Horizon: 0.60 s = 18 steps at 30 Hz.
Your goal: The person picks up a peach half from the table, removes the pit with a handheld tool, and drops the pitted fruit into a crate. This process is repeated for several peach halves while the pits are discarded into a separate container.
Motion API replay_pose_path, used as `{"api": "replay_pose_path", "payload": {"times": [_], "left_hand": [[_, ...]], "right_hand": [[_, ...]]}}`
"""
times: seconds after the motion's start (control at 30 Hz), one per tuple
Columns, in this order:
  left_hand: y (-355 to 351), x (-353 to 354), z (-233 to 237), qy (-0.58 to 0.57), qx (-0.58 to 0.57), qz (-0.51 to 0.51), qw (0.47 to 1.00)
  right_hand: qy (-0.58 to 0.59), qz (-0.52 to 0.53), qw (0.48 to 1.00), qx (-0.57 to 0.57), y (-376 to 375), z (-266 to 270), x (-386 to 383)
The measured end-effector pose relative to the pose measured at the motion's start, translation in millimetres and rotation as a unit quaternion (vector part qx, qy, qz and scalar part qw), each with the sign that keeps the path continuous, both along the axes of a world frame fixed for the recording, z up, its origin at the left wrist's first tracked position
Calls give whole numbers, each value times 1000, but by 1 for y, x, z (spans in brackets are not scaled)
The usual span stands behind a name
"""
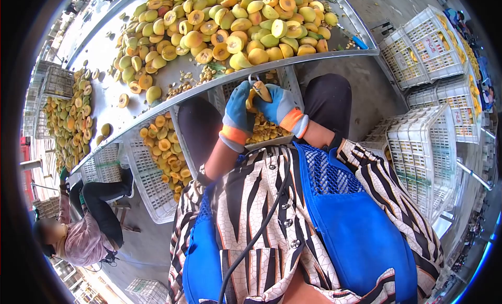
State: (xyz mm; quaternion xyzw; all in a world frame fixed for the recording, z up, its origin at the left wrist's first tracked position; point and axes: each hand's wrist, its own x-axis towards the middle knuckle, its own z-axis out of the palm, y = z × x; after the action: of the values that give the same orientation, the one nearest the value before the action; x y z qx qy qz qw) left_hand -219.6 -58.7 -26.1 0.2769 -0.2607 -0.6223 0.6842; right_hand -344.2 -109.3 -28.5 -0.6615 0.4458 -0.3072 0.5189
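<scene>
Both hands wear blue gloves with orange and grey cuffs, held close together at the table's near edge. My left hand (238,109) is closed, with a piece of yellow fruit (251,99) between it and the other hand. My right hand (275,102) is closed round a small tool with a wooden-looking handle (262,91) and a curved metal end. Just beyond them, halved and whole yellow-green fruit (240,24) lies heaped on the metal table (107,102). Loose pits (183,84) lie near its edge. Below the hands, a crate holds cut fruit (265,130).
Another crate of halved fruit (166,152) stands at the left of my legs. White crates (421,152) are stacked at the right. A co-worker (86,233) sits at the lower left beside another fruit heap (68,121). A blue-handled tool (359,42) lies at the table's right corner.
</scene>
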Motion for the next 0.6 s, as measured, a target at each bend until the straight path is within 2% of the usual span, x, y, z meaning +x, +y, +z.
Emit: {"api": "replay_pose_path", "payload": {"times": [0.07,0.1,0.13,0.17,0.2,0.23,0.27,0.3,0.33,0.4,0.53,0.6], "left_hand": [[-2,-2,-6,106,108,13,988],[-1,2,-3,168,140,-3,976],[1,3,0,167,140,-2,976],[3,5,1,-147,17,82,986],[5,7,1,-443,-105,157,877],[2,10,2,-301,-30,125,945],[2,15,3,-301,-29,125,945],[1,20,13,-59,44,74,995],[-1,23,19,188,115,18,975],[-3,23,18,208,124,5,970],[-3,22,7,163,105,10,981],[0,20,6,151,101,7,983]], "right_hand": [[-44,0,993,-105,4,-2,3],[-44,0,993,-105,5,3,1],[-29,8,999,-11,3,9,-6],[-13,16,996,83,3,17,-11],[-12,19,996,83,4,21,-16],[40,6,997,62,4,25,-23],[91,-9,995,41,7,26,-28],[149,4,986,-73,11,21,-30],[152,3,986,-74,14,18,-32],[148,50,976,-148,24,23,-30],[211,86,962,-148,25,35,-24],[201,99,962,-155,25,29,-23]]}}
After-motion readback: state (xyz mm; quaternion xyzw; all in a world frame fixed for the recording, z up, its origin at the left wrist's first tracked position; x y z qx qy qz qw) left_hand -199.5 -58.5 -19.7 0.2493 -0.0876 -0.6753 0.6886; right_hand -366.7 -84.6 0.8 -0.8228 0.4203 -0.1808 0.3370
